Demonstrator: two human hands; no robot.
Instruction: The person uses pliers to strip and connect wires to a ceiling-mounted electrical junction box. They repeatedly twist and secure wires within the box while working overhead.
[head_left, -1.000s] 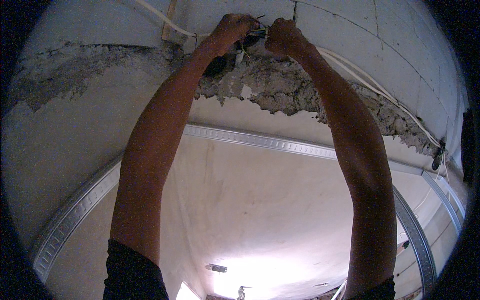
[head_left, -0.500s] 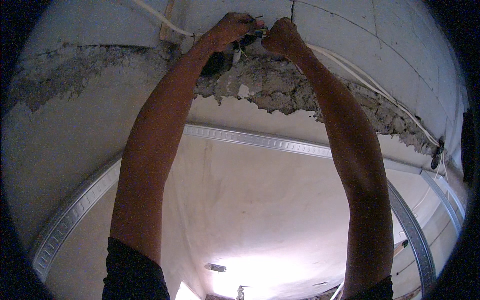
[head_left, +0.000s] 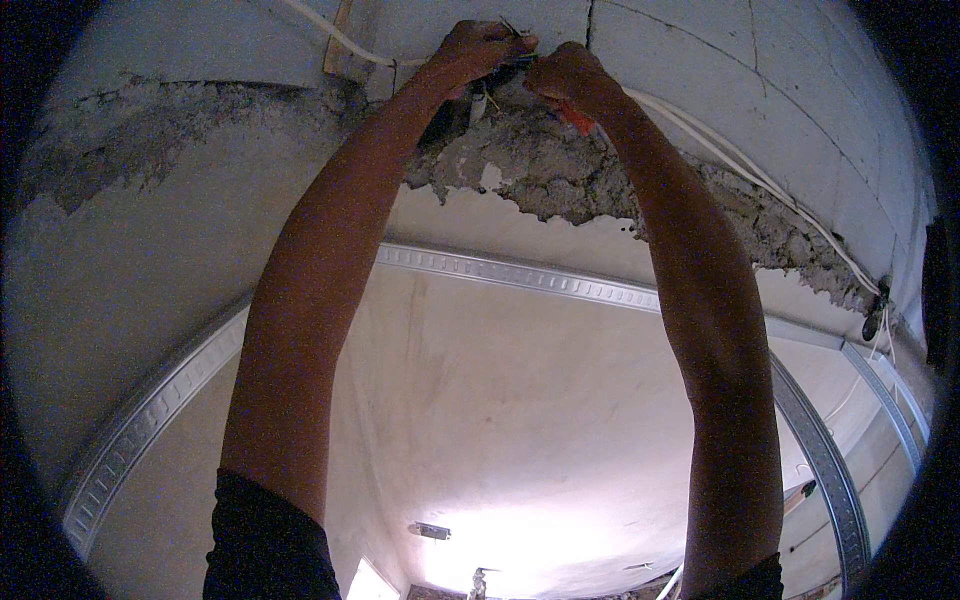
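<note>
Both my arms reach up to a bundle of thin wires (head_left: 520, 59) at the top of the wall. My left hand (head_left: 478, 52) is closed, its thumb and fingers pinching the wires. Close beside it on the right, my right hand (head_left: 572, 82) is closed in a fist. An orange-red, handle-like thing (head_left: 576, 118) shows under its palm; the rest is hidden by the fingers. Below the left hand, a short pale cable end (head_left: 478, 108) with a thin yellowish wire sticks out near a dark hollow in the wall.
Rough broken plaster (head_left: 560, 180) runs along the wall below my hands. White cables (head_left: 740, 160) go off to the right, and another white cable (head_left: 340, 38) comes from the upper left. A perforated metal profile (head_left: 520, 275) crosses behind my arms. A strip of wood (head_left: 337, 40) stands at upper left.
An orange-red thing has come into sight under my right hand. My left hand has shifted slightly right, its thumb stretched further over the wires.
</note>
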